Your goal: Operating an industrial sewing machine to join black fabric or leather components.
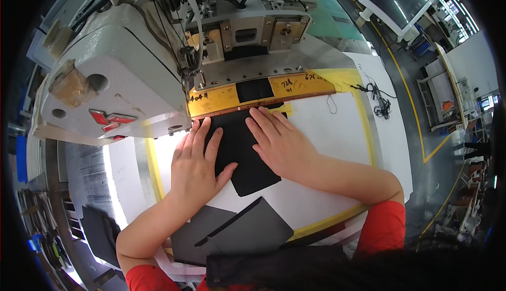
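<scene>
Both hands lie flat on a black fabric piece [240, 156] on the white work surface. My left hand [197, 159] rests on its left edge with fingers stretched out. On the right edge my right hand [274, 138] presses down, fingers extended. The far end of the piece meets the front edge of a yellow clamp plate [311, 86] with handwritten marks and a black rectangular window. Beside my left fingertips stands the white head of a sewing machine [116, 75]. Nearer to me, dark grey flat pieces [247, 225] overlap on the table edge.
Yellow tape [363, 127] borders the white surface [332, 154]. A tangle of black thread [380, 101] lies at the right. A monitor [398, 1] stands at the back right. Dark pieces [100, 233] are stacked at the lower left.
</scene>
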Tool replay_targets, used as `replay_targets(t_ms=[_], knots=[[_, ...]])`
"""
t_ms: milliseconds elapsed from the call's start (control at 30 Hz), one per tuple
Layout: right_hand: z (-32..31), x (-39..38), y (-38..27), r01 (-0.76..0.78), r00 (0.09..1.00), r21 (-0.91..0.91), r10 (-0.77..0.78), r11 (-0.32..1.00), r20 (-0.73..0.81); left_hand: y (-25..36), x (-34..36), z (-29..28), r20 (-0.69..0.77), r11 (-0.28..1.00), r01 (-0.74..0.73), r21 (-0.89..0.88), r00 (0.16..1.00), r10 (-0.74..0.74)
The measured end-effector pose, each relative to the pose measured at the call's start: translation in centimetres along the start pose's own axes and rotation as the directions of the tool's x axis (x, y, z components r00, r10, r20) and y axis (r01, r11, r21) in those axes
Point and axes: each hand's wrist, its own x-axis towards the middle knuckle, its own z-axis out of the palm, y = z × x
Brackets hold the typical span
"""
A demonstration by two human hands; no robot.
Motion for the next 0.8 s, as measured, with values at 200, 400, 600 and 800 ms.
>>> replay_targets(t_ms=[200,400,600,800], knots=[[0.08,0.38,0.04,0.003,1.000,0.055,-0.003,0.998,-0.017,0.01,-0.16,-0.09,-0.025,0.998,-0.001,0.056,1.000,0.002],[-0.34,0.37,-0.05,-0.051,0.996,0.009,0.051,0.999,0.074,0.00,-0.64,-0.23,0.032,1.000,0.003,0.015,0.999,-0.004],[-0.51,0.41,0.00,0.008,1.000,-0.001,-0.008,1.000,0.010,-0.21,-0.49,-0.04,0.008,1.000,0.008,0.013,1.000,-0.008],[-0.54,0.55,0.06,0.013,1.000,0.034,-0.013,0.999,0.002,-0.23,-0.45,-0.18,0.004,0.999,-0.003,0.032,1.000,0.003]])
